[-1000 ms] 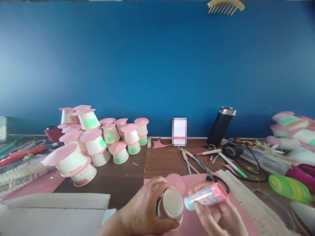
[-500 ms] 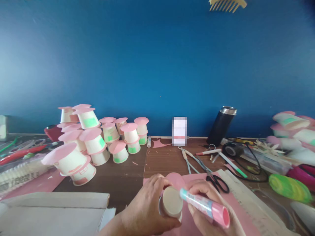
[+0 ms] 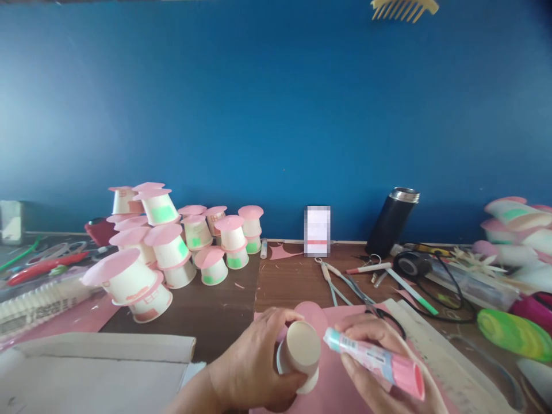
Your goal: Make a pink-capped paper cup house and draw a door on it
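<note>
My left hand (image 3: 254, 362) is wrapped round a small paper cup (image 3: 304, 348) held upside down, its pale base facing up. In my right hand (image 3: 375, 351) is a glue stick (image 3: 375, 359) with a pink end towards me and a light blue end pointing at the cup. A small gap separates the glue stick's tip from the cup. Behind the cup a pink paper disc (image 3: 311, 313) lies over a larger pink sheet (image 3: 336, 385). The side of the cup facing my left palm is hidden.
Several stacked paper cups with pink disc tops (image 3: 166, 244) stand at the left. A white board (image 3: 99, 374) lies front left. Scissors (image 3: 386, 319), compasses (image 3: 330, 282), a marker (image 3: 411, 290) and a black flask (image 3: 392, 221) are on the right.
My right hand has drawn the glue stick slightly right, away from the cup's base. My left hand still holds the cup, which is tilted a little differently.
</note>
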Available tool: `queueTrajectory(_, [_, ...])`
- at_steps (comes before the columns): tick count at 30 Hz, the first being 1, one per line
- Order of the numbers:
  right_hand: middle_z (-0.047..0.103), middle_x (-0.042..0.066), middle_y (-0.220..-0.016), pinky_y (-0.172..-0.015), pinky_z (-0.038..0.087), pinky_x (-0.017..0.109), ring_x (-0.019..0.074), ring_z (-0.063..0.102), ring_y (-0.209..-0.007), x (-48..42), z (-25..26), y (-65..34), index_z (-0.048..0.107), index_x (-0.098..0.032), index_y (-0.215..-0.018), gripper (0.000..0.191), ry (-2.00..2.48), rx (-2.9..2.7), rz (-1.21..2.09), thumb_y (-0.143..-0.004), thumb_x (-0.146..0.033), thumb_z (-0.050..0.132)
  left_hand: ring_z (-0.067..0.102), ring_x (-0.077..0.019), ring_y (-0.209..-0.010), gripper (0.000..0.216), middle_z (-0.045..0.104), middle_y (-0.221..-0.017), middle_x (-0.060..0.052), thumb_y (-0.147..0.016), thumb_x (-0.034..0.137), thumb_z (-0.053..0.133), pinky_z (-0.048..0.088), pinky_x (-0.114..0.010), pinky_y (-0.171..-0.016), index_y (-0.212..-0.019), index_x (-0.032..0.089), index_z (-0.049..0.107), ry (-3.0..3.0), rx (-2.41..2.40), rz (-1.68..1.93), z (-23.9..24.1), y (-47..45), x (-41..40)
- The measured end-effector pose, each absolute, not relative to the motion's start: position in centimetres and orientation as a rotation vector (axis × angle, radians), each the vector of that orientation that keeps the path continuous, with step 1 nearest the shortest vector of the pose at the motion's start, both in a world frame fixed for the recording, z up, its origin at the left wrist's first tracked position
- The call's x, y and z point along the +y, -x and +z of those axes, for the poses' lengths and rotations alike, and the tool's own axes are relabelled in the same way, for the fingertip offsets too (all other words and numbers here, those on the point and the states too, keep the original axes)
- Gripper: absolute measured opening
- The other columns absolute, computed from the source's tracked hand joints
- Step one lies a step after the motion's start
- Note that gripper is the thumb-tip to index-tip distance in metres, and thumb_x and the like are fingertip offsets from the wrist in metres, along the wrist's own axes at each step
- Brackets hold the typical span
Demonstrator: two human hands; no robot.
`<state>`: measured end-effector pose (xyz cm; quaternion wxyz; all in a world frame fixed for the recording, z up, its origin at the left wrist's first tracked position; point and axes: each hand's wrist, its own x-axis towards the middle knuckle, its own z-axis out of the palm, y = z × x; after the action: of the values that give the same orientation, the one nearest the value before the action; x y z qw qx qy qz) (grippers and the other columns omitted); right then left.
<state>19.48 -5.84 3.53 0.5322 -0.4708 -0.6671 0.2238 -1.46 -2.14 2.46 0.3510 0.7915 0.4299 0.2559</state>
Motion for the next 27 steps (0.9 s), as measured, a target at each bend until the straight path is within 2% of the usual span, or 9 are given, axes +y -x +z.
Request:
queueTrajectory(3, [0.066, -0.001, -0.094, -0.078, 0.050, 0.021, 0.0153, 0.065, -0.089, -5.5, 3.0, -19.5, 0.058, -0.028, -0.090, 0.014, 1.021, -1.640, 0.522, -0.085, -0.015, 0.060, 0.057, -0.0223, -0.102, 0.057, 0.061, -0.111, -0.003, -0.062, 0.015, 0.068, 0.043, -0.037, -0.091, -0.115, 0.026, 0.050, -2.065, 1.073, 0.670, 2.4, 1.6, -2.1])
queueTrajectory(9, [0.069, 0.000, -0.097, -0.076, 0.054, 0.019, 0.0146, 0.069, -0.088, -4.7, 2.5, -20.0, 0.059, -0.028, -0.094, 0.026, 0.943, -1.811, 0.385, -0.081, -0.006, 0.061, 0.048, -0.0281, -0.115, 0.076, 0.053, -0.121, -0.009, -0.050, 0.026, 0.086, 0.041, -0.040, -0.098, -0.116, 0.020, 0.050, -2.045, 1.072, 0.622, 2.0, 0.6, -1.8])
queueTrajectory(15, [0.072, 0.000, -0.099, -0.079, 0.057, 0.020, 0.0157, 0.070, -0.094, -4.7, 2.3, -20.3, 0.059, -0.030, -0.100, 0.034, 0.886, -1.899, 0.354, -0.079, -0.002, 0.059, 0.053, -0.0253, -0.099, 0.074, 0.056, -0.108, -0.005, -0.044, 0.032, 0.092, 0.044, -0.037, -0.085, -0.107, 0.022, 0.054, -1.951, 1.232, 0.584, 1.9, 0.1, -1.9])
queueTrajectory(22, [0.070, 0.000, -0.107, -0.083, 0.056, 0.019, 0.0154, 0.070, -0.097, -5.1, 2.3, -20.3, 0.060, -0.030, -0.100, 0.030, 0.954, -1.862, 0.433, -0.082, -0.006, 0.061, 0.053, -0.0243, -0.099, 0.070, 0.057, -0.108, -0.004, -0.046, 0.031, 0.090, 0.043, -0.036, -0.085, -0.107, 0.024, 0.055, -1.947, 1.204, 0.613, 1.9, 0.5, -1.8])
queueTrajectory(27, [0.072, 0.002, -0.103, -0.083, 0.057, 0.020, 0.0174, 0.070, -0.097, -5.3, 2.7, -20.1, 0.064, -0.029, -0.097, 0.026, 0.935, -1.827, 0.496, -0.082, -0.008, 0.062, 0.053, -0.0240, -0.099, 0.072, 0.057, -0.110, -0.004, -0.047, 0.031, 0.089, 0.043, -0.037, -0.087, -0.110, 0.023, 0.054, -1.963, 1.190, 0.618, 1.6, 0.6, -1.7])
